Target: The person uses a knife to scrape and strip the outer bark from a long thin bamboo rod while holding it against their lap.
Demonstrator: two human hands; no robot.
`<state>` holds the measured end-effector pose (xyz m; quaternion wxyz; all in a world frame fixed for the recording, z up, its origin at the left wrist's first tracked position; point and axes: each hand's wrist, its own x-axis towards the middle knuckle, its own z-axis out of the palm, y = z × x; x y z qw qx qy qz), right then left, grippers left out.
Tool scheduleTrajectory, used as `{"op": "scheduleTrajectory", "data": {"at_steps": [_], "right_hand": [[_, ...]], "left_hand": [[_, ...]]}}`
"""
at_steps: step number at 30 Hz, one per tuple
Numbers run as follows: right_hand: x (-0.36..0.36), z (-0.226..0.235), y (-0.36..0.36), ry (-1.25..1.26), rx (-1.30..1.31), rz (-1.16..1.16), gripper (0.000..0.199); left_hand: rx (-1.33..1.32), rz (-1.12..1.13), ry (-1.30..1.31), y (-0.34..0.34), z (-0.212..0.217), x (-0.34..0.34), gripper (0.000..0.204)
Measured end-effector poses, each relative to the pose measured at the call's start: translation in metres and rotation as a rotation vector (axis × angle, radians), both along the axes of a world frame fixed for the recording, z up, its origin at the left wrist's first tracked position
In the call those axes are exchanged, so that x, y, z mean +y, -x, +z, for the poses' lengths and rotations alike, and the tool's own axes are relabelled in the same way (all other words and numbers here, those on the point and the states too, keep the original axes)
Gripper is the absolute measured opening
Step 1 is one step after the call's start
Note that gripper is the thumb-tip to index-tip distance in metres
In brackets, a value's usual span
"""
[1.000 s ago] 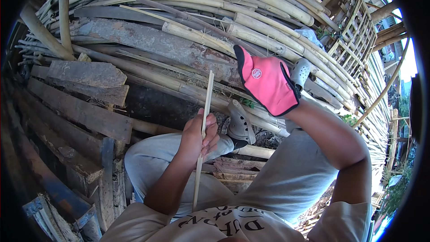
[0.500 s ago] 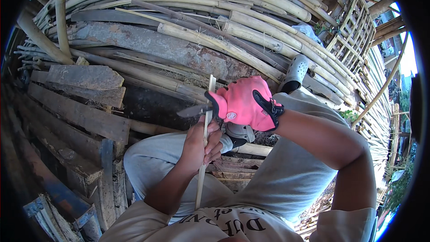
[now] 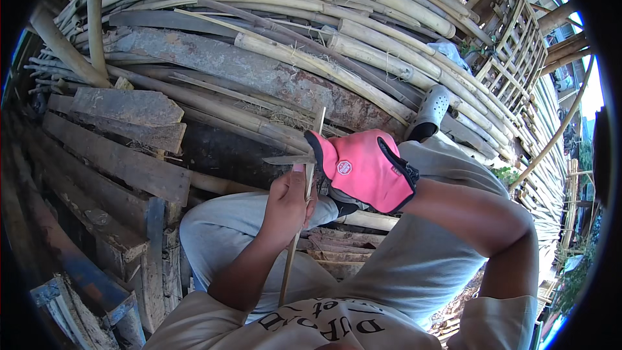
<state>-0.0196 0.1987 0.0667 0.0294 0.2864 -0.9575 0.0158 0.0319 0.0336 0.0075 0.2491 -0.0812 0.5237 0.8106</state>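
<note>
My bare left hand [image 3: 288, 204] is closed around a thin pale bamboo strip [image 3: 288, 271], its thumb up against the knife blade. The strip runs from my shirt front up past both hands, tilted slightly right at its far end. A pink glove with black trim covers my right hand [image 3: 368, 170], which is closed on a knife; its handle is hidden in the glove. The knife's blade [image 3: 284, 160] sticks out to the left, lying across the strip just above my left thumb.
Long bamboo poles [image 3: 382, 55] are stacked beyond my hands, with a weathered plank [image 3: 220, 58] among them. Rough boards [image 3: 116, 155] lie to the left. My grey clog [image 3: 431, 109] rests against the poles. A bamboo lattice [image 3: 518, 45] stands at the far right.
My right hand has shifted slightly right and toward me, its glove turning. The knife blade now lies flatter across the strip, and the strip's far end has moved right.
</note>
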Motion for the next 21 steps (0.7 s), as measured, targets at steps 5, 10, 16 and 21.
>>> {"op": "scheduleTrajectory", "data": {"at_steps": [5, 10, 16, 21], "right_hand": [[-0.005, -0.002, 0.007, 0.017, -0.173, -0.013, 0.02], [-0.001, 0.006, 0.02, 0.013, -0.363, -0.058, 0.028], [-0.004, 0.012, 0.032, 0.027, -0.436, -0.149, 0.037], [0.075, -0.001, 0.107, -0.023, 0.37, -0.361, 0.048]], "left_hand": [[-0.023, 0.029, 0.051, -0.011, -0.005, -0.001, 0.043], [-0.013, 0.025, 0.105, -0.007, -0.01, 0.002, 0.043], [0.013, 0.064, 0.146, 0.0, -0.015, 0.002, 0.043], [0.056, -0.084, 0.002, -0.032, 0.025, 0.016, 0.045]]}}
